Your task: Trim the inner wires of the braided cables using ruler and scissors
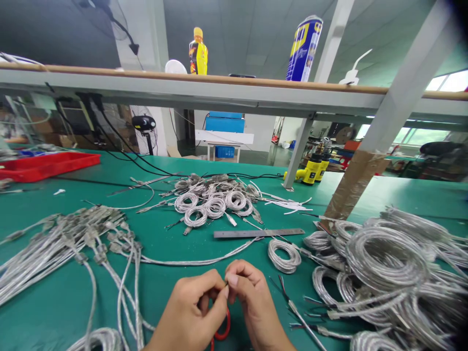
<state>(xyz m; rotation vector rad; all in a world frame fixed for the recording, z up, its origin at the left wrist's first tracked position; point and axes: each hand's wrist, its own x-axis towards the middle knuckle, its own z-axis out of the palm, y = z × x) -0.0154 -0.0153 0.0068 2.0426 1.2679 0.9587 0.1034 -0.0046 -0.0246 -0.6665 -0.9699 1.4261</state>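
Note:
At the bench's near edge, my left hand [195, 307] and my right hand [252, 300] meet with thumbs and forefingers pinched together. Between the fingertips a tiny dark bit [226, 283] shows, too small to name. A loop of red cord [224, 332] hangs just below the hands; whether it joins the pinched bit is hidden. Ahead and to the right lies a small coil of clear-jacketed cable [284, 256]. Closer on the right, a cable with stripped, coloured wire ends [288, 297] rests on the green bench top [175, 287].
Silvery cables with connectors [91, 234] cover the left; a large pile of coils [387, 263] fills the right. A steel ruler [259, 234] lies before coiled cables [215, 207]. Behind stand a red tray [51, 165], a slanted post [351, 187] and an overhead shelf [219, 87].

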